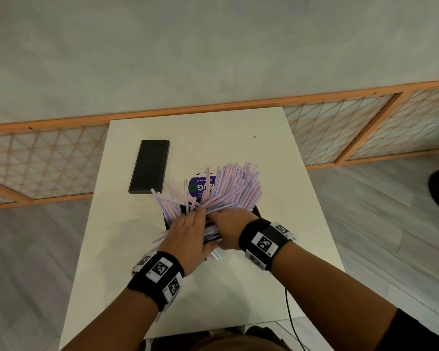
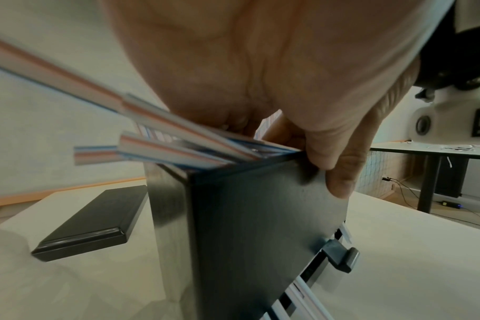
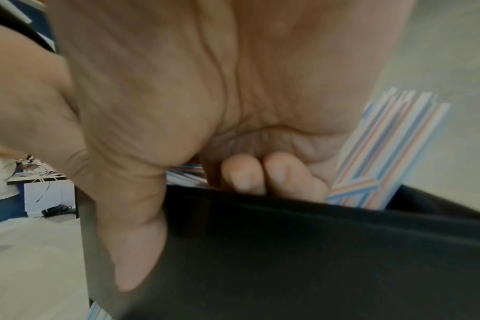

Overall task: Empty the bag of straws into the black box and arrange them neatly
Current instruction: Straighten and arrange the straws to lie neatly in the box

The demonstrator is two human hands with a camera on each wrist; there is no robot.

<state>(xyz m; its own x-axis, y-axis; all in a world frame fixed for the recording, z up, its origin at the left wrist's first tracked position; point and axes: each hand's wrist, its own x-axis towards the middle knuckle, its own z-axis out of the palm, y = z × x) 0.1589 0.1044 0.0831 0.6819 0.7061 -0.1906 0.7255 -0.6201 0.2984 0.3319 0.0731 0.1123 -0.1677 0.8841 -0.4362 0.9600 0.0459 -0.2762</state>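
From the head view, the black box (image 1: 256, 211) stands on the white table (image 1: 238, 287), mostly hidden under both hands. A big mass of striped straws (image 1: 228, 191) sticks out of it and fans away from the person. The left hand (image 1: 188, 234) lies on the straws with its fingers stretched over them. The right hand (image 1: 226, 229) is just beside it, curled at the box edge. The bag (image 1: 199, 186) with a purple label lies behind the straws, and a black lid (image 1: 150, 167) rests flat further left.

In the left wrist view, the thumb (image 2: 334, 164) presses on the outside wall of the box (image 2: 260, 227) — a few straws (image 2: 173, 149) poke over the rim.

In the right wrist view, the thumb (image 3: 129, 249) is outside the box wall (image 3: 288, 259) and the fingers (image 3: 244, 175) curl inside, so this hand grips the wall. Straws (image 3: 384, 147) rise behind.
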